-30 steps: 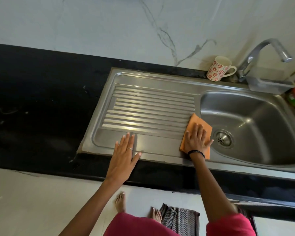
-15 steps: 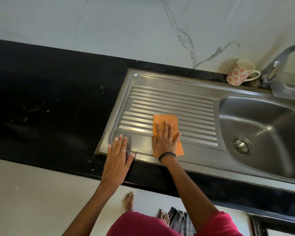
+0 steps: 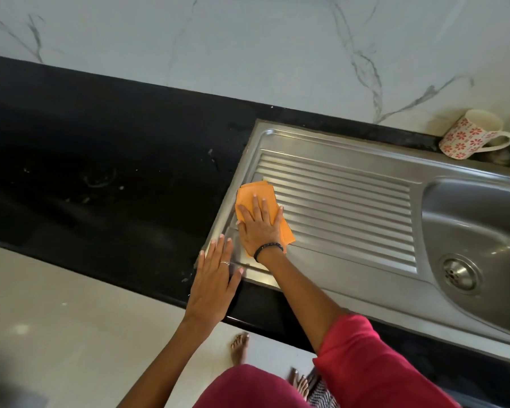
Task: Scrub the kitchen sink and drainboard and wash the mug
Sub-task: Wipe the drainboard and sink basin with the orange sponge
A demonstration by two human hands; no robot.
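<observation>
Black counter (image 3: 100, 172) runs under a marbled wall (image 3: 248, 48). Steel sink (image 3: 483, 231) sits at right, its ribbed drainboard (image 3: 351, 207) beside it. Right hand (image 3: 259, 228) lies flat, fingers spread, pressing an orange cloth (image 3: 256, 195) onto the drainboard's left end. Left hand (image 3: 212, 278) is open and flat, holding nothing, on the near left corner rim. Flowered mug (image 3: 468, 136) stands upright behind the drainboard, by the wall.

Single head-worn wide-angle view, looking steeply down from close above the bench (image 3: 100, 178), drainboard (image 3: 336, 207) central, floor (image 3: 56, 319) below.
</observation>
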